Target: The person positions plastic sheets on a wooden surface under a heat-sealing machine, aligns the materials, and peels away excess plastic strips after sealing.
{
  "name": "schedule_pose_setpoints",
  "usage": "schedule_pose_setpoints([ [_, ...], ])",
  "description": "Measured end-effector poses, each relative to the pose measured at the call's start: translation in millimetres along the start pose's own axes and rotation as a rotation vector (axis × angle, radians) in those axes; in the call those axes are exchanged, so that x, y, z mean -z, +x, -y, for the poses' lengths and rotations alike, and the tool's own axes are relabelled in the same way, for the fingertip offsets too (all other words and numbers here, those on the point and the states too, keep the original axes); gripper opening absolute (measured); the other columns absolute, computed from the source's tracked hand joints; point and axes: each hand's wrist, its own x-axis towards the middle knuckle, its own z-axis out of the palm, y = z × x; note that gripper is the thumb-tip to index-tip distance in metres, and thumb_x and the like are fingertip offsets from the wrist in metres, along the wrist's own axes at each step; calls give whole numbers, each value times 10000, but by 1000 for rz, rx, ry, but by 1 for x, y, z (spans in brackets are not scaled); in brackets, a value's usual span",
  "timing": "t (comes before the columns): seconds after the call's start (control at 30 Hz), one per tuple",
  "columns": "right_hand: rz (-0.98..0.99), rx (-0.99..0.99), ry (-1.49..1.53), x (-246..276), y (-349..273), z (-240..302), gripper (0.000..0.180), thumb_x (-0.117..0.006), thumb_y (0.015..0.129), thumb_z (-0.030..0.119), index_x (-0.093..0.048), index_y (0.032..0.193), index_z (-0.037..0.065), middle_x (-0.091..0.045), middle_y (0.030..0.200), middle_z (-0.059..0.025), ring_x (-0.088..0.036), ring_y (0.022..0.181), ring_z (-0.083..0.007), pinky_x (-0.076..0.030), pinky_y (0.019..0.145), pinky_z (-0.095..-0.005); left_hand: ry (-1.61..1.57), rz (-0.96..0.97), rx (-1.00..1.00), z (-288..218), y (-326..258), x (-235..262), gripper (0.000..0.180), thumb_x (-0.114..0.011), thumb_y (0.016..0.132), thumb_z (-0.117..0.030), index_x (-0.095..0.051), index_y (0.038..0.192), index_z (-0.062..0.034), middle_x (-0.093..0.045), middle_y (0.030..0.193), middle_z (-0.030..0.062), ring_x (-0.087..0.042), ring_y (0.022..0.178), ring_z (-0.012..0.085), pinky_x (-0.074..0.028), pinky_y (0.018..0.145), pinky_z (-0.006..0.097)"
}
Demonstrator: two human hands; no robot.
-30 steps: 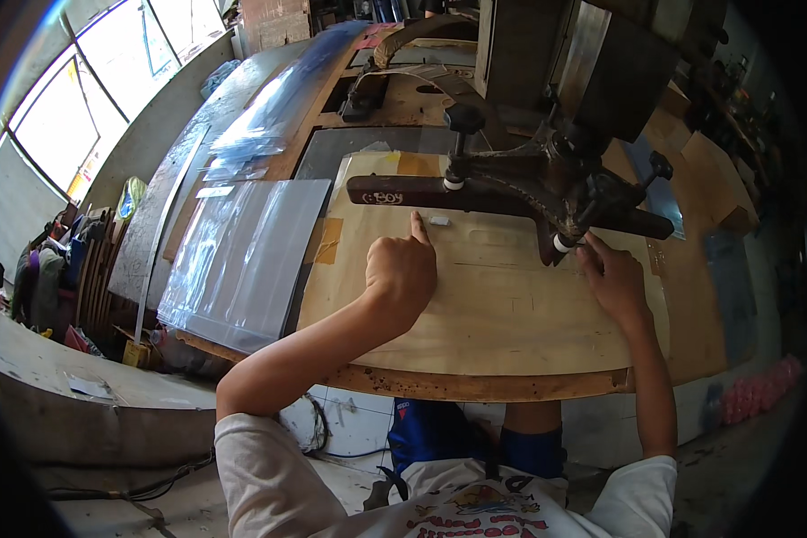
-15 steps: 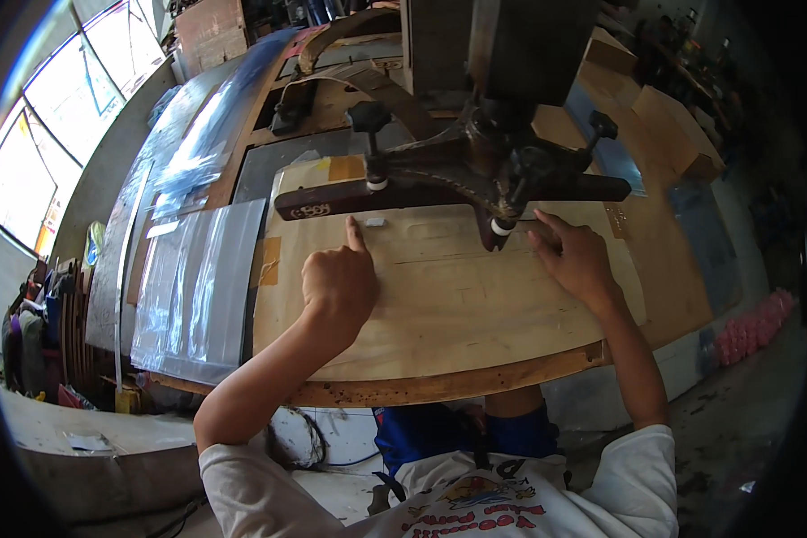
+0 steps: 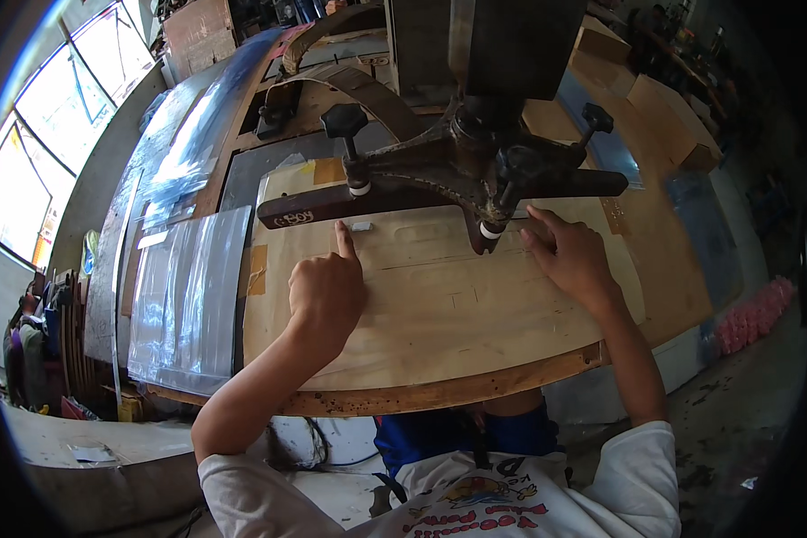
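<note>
The left hand (image 3: 327,291), index finger extended, and the right hand (image 3: 572,257), thumb and index parted, grip nothing visible, apparently steadying the tan sheet (image 3: 439,318) on the worktop (image 3: 475,387). Just beyond, a dark bar (image 3: 399,197) crosses it; moving either probably calls for clear fingers.

Downward fisheye view from the head

Machine column (image 3: 516,49), cut off by the upper edge; dark bar (image 3: 387,203), hiding part of the pale board (image 3: 457,323).
</note>
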Motion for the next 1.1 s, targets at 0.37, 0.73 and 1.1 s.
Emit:
schedule_pose_setpoints([
  [0.37, 4, 21, 2, -1, -1, -3, 470, -627, 996, 419, -655, 1343, 105, -732, 753, -146, -731, 734, -338, -571, 739, -437, -39, 18, 13, 2, -2, 6, 760, -559, 890, -151, -316, 1595, -6, -706, 684, 68, -700, 572, 217, -543, 520, 355],
  [0.73, -1, 31, 4, 2, -2, -2, 484, -618, 1004, 419, -635, 1369, 101, -732, 776, -168, -728, 755, -350, -564, 746, -448, -4, 13, 1, 1, -1, 7, 745, -558, 895, -140, -327, 1587, 10, -686, 660, 43, -677, 544, 195, -518, 483, 350],
  [1.1, 18, 3, 18, 3, -3, 0, 491, -614, 1006, 406, -618, 1386, 94, -726, 766, -170, -725, 756, -365, -561, 755, -454, -39, 32, 3, 0, 0, 6, 755, -548, 896, -141, -307, 1598, -4, -706, 686, 70, -704, 580, 219, -539, 521, 363],
])
